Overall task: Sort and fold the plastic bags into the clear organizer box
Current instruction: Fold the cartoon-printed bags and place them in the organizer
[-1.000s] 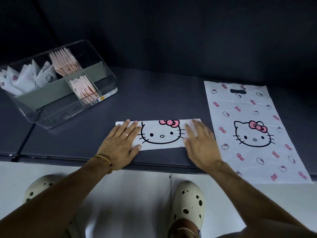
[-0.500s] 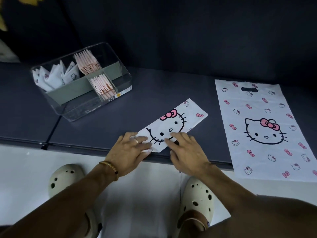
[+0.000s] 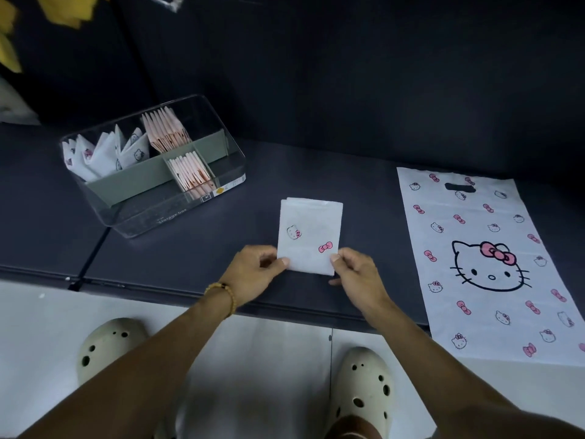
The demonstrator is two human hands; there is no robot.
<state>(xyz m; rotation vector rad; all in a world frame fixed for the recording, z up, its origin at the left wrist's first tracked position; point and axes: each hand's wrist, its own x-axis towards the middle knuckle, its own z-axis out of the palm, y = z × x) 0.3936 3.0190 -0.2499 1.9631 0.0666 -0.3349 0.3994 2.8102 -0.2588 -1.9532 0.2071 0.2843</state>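
A folded white cat-print bag (image 3: 310, 231) lies on the dark surface as an upright rectangle with a small cat face and a pink bow showing. My left hand (image 3: 256, 272) pinches its near left corner and my right hand (image 3: 356, 275) pinches its near right corner. A second cat-print bag (image 3: 487, 261) lies flat and unfolded at the right, its near end hanging over the front edge. The clear organizer box (image 3: 177, 213) stands at the back left with grey dividers, holding white folded bags on the left and pink folded bags in two compartments.
The dark padded surface (image 3: 364, 191) ends in a front edge just before my wrists; white floor and my two cream clogs lie below. A seam in the surface (image 3: 91, 258) runs near the box. Dark wall panels stand behind, with yellow shapes (image 3: 63, 11) at top left.
The long folded strip was turned from sideways to pointing away and folded over into a shorter rectangle. Both hands went from pressing flat on it to pinching its near corners.
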